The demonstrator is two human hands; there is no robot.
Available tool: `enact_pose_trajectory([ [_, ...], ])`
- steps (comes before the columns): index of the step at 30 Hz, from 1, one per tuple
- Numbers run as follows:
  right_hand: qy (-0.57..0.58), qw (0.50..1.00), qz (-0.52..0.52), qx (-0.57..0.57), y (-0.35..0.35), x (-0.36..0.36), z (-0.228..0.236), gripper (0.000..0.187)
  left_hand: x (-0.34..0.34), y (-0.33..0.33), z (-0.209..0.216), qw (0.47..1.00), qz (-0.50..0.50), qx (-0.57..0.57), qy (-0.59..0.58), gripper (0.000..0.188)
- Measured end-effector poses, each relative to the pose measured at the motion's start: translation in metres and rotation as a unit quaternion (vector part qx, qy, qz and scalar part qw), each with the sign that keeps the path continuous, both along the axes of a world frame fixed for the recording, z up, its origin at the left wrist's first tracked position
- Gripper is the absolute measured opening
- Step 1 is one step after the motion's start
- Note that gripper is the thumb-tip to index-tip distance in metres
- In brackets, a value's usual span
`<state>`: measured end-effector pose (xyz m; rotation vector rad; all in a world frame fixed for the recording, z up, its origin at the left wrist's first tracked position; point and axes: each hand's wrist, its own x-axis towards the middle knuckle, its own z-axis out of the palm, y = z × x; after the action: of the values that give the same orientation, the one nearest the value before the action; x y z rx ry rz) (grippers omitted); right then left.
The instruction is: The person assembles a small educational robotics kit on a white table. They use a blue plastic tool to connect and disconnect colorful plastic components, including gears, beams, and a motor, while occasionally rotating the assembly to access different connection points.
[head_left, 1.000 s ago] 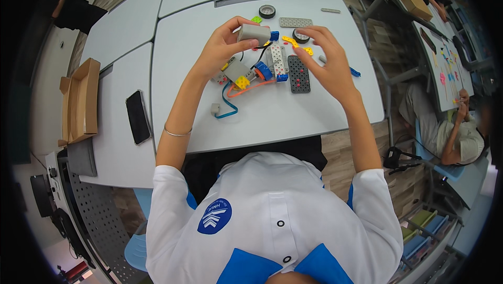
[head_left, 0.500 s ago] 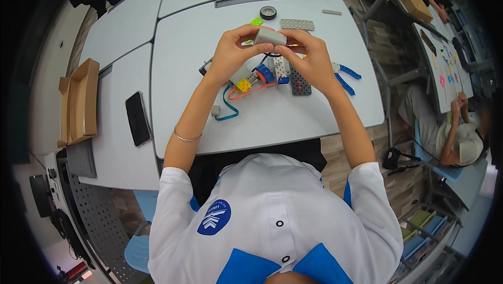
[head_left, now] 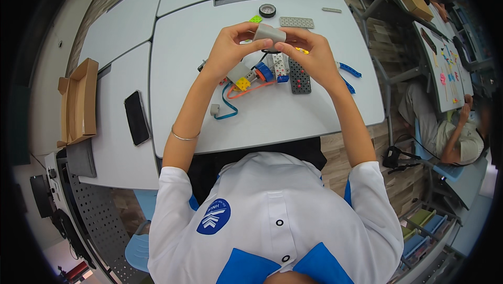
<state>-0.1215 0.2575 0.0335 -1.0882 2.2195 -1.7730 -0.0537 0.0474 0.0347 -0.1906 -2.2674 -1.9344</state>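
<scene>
Between my two hands, raised over the table [head_left: 209, 135], is a light grey block [head_left: 270, 33] with a rounded side. My left hand [head_left: 230, 48] grips its left end, thumb across the near face. On the right end, the thumb and fingers of my right hand [head_left: 306, 53] close on it. Below my hands lies a partly hidden build with a yellow piece [head_left: 242, 83], a blue wheel-like part [head_left: 263, 72] and a white perforated beam [head_left: 279, 65]. A dark perforated plate [head_left: 299, 77] lies beside it. Blue and orange cables curl nearby, the blue cable [head_left: 228, 115] ending in a small grey plug.
Farther back are a black-rimmed wheel [head_left: 267, 10], a grey perforated plate [head_left: 296, 22] and a lime-green piece [head_left: 255, 19]. Blue-handled pliers [head_left: 348, 74] lie to the right. A phone [head_left: 137, 118] and an open cardboard box [head_left: 78, 103] are at left. Another person [head_left: 456, 132] sits at right.
The grey block has tilted a little in my hands and my thumbs have shifted on it. My right hand now covers more of the pliers. The person at right has raised a hand.
</scene>
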Motion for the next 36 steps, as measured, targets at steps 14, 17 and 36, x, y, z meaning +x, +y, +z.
enact_pose_trajectory([
  [14,0.166,0.947,-0.082,0.262,0.055,-0.001,-0.053,0.044,-0.05,-0.102,-0.045,0.884,0.259,-0.38,-0.087,0.049],
  [17,0.135,0.948,-0.077,0.279,0.054,-0.002,-0.05,0.043,-0.051,-0.107,-0.055,0.868,0.241,-0.416,-0.126,0.054],
  [36,0.257,0.953,-0.135,0.084,0.055,0.001,-0.004,0.041,0.014,0.045,0.007,0.986,-0.05,0.092,-0.133,0.038],
])
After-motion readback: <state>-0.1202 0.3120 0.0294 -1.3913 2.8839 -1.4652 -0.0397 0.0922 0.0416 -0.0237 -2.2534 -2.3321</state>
